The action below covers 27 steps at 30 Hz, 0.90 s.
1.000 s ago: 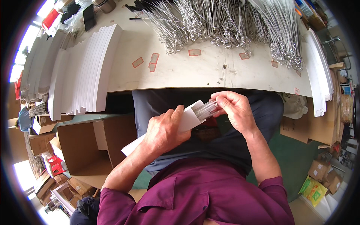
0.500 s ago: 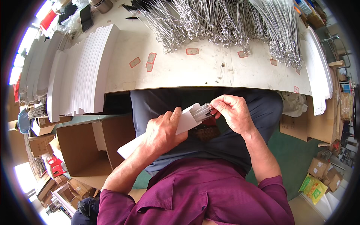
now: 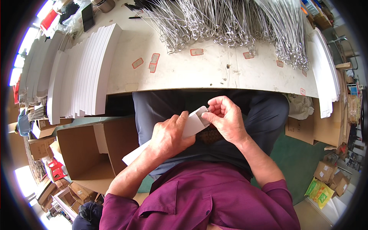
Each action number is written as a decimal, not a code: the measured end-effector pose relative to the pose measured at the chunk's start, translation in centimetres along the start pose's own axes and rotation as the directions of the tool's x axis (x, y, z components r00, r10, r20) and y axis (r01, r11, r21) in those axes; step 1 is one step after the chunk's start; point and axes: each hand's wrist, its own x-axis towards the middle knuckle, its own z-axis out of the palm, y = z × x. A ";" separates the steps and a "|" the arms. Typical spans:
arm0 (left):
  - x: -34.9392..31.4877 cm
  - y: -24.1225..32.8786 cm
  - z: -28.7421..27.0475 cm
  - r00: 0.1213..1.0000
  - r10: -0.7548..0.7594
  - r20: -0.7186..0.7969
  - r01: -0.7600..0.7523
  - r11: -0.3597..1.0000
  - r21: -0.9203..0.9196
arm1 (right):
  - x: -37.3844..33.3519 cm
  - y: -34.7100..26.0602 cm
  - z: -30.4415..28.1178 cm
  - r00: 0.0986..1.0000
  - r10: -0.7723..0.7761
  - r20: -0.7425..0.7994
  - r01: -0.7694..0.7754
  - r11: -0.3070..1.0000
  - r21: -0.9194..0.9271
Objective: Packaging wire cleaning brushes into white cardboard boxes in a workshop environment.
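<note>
A long, narrow white carton [image 3: 193, 125] lies slantwise above my lap, its upper end open with a flap raised. My left hand [image 3: 168, 134] is wrapped round its middle, thumb on the near side. At the mouth, the bent fingers of my right hand [image 3: 227, 118] pinch the end of a bundle of thin metal wires [image 3: 209, 110]. Only the tip of that bundle shows; the carton and my fingers hide the remainder. Beyond my hands, a large heap of ring-ended metal wires [image 3: 234, 27] covers the far part of the table [image 3: 172, 76].
Rows of white cartons [image 3: 86, 73] stand at the table's left, with more white cartons [image 3: 326, 73] along its right edge. An open cardboard box [image 3: 86, 157] is on the floor to my left. A phone [image 3: 87, 18] and a metal cup [image 3: 103, 5] sit far left.
My right hand has moved left and closer to the carton's mouth. The wire bundle has slid deeper inside, so less of it sticks out. My left hand keeps its grip.
</note>
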 end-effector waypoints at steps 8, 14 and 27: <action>0.1 0.4 0.0 0.997 -0.076 0.014 0.076 0.997 -0.034 | -0.9 0.3 0.9 0.995 -0.082 -0.054 0.075 0.989 -0.124; 0.2 0.2 -0.1 0.995 -0.100 0.019 0.101 0.992 -0.079 | -1.2 0.5 1.4 0.940 -0.340 -0.027 0.319 0.904 -0.283; 0.1 0.0 -0.2 0.986 -0.159 0.047 0.166 0.941 -0.294 | -1.9 0.2 -0.1 0.926 -0.201 0.321 0.274 0.940 -0.203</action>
